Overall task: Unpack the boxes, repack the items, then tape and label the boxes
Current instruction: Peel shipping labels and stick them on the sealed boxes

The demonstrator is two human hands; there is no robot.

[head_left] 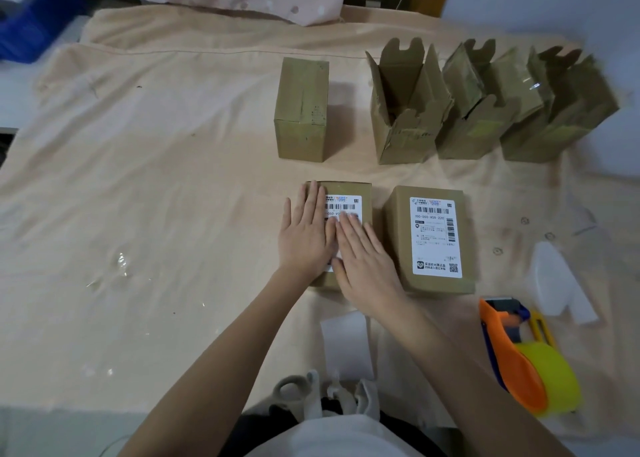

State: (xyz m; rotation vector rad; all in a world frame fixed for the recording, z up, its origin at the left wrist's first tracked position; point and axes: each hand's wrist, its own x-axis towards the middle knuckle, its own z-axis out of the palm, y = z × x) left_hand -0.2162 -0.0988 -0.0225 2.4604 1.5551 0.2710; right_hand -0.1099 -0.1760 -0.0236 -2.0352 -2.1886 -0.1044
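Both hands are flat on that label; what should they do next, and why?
Probably lift off and reach for the closed plain box behind: the label under the left hand and right hand already lies flat, and that box has none.

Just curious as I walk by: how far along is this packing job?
Done: one labelled box lies sealed. In hand: both hands, left and right, press a label onto a second box. Left: one closed unlabelled box and three open boxes behind.

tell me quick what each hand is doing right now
Left hand: open, fingers flat, pressing on the labelled box.
Right hand: open, fingers flat, pressing the shipping label down.
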